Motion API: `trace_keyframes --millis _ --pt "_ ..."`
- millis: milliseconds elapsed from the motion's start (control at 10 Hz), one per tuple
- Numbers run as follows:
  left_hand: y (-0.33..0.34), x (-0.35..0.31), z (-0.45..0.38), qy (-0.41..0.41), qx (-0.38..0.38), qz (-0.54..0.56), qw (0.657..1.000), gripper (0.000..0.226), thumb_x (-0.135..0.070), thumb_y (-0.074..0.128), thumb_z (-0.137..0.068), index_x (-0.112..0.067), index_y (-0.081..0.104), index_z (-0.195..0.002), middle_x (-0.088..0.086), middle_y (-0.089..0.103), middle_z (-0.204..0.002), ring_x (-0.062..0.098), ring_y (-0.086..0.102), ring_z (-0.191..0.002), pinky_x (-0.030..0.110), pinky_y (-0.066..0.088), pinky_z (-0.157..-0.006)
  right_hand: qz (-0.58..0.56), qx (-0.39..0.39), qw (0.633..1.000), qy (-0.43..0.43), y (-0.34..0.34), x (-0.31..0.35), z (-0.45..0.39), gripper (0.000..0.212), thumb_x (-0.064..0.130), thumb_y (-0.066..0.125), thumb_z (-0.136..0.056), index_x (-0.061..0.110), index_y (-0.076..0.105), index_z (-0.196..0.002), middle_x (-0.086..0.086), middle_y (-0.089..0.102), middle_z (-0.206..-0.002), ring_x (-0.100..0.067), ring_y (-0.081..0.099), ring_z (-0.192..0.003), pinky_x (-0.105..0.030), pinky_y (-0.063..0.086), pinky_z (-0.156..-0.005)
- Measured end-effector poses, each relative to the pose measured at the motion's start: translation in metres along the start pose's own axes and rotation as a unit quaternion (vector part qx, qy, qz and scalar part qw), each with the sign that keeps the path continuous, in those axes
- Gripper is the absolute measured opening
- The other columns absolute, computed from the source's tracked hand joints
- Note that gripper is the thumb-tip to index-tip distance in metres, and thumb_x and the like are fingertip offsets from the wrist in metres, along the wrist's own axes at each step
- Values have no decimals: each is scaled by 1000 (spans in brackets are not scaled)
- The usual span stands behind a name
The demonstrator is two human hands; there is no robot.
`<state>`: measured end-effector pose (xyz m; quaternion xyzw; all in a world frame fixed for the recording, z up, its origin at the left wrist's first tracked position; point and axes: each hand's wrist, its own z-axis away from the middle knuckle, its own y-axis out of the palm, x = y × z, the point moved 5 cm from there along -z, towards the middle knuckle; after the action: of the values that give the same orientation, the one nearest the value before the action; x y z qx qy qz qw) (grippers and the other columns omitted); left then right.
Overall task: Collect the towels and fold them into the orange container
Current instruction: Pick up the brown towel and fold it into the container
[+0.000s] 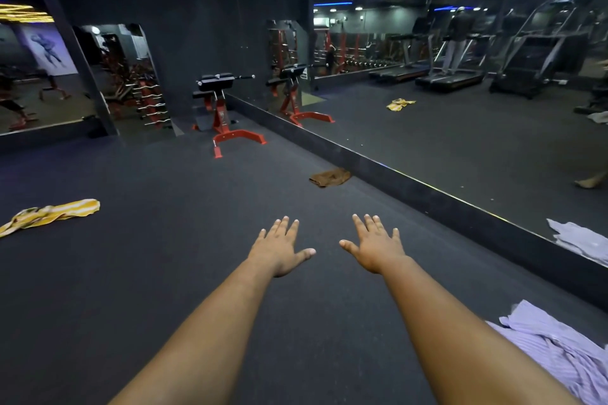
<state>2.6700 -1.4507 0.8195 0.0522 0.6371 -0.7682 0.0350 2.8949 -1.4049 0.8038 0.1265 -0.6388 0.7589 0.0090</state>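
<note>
Bare left hand (279, 248) spread, empty.

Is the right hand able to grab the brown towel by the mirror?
Probably not yet. The open right hand hangs well short of the crumpled brown towel; only bare dark floor lies between, so stepping closer should do it.

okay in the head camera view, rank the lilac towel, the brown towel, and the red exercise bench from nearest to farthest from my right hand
From the right hand:
1. Lilac towel, on the floor low at the right.
2. Brown towel, ahead by the mirror's base.
3. Red exercise bench, farthest, ahead and left near the dark wall.
</note>
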Motion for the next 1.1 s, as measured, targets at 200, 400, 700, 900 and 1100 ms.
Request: trace_keyframes --millis 200,400,700,900,1100 --pt "-11 -2 -129 -30 14 13 999 93 -76 29 -96 -23 -7 -163 3 -11 -171 21 -8 -158 47 3 -128 3 33 999 -4 -16 -34 -130 84 73 26 -98 30 -9 -161 -3 -8 -170 -22 -13 -156 -60 -1 -124" --pt "-14 10 -255 -30 29 18 999 93 -76 28 -96 -23 -8 -163 4 -12 -171 22 -8 -158 48 3 -128 10 50 999 -4 -18 -40 -255 84 73 27 -98 31 -10 -161 -2 -9 -170 -22 -13 -156 -59 -1 -124" --pt "-39 71 -478 -8 64 3 998 93 -76 27 -96 -22 -9 -163 6 -12 -170 23 -9 -158 50 2 -127 6 67 997 43 -25 -26 -462 84 72 27 -98 32 -10 -161 -2 -9 -170 -21 -13 -156 -60 -1 -124" --pt "-69 93 -607 10 79 -5 997 92 -75 28 -96 -22 -8 -163 6 -12 -170 23 -9 -158 50 2 -127 -13 62 996 61 -48 -23 -586 84 73 27 -97 31 -9 -161 -2 -9 -170 -22 -12 -156 -60 1 -124" --pt "-76 100 -743 13 81 -9 997 93 -75 29 -96 -22 -9 -162 5 -12 -170 22 -9 -158 49 1 -127 -17 68 996 62 -45 -40 -718 85 73 26 -97 31 -10 -161 -3 -10 -170 -22 -12 -156 -60 0 -124"
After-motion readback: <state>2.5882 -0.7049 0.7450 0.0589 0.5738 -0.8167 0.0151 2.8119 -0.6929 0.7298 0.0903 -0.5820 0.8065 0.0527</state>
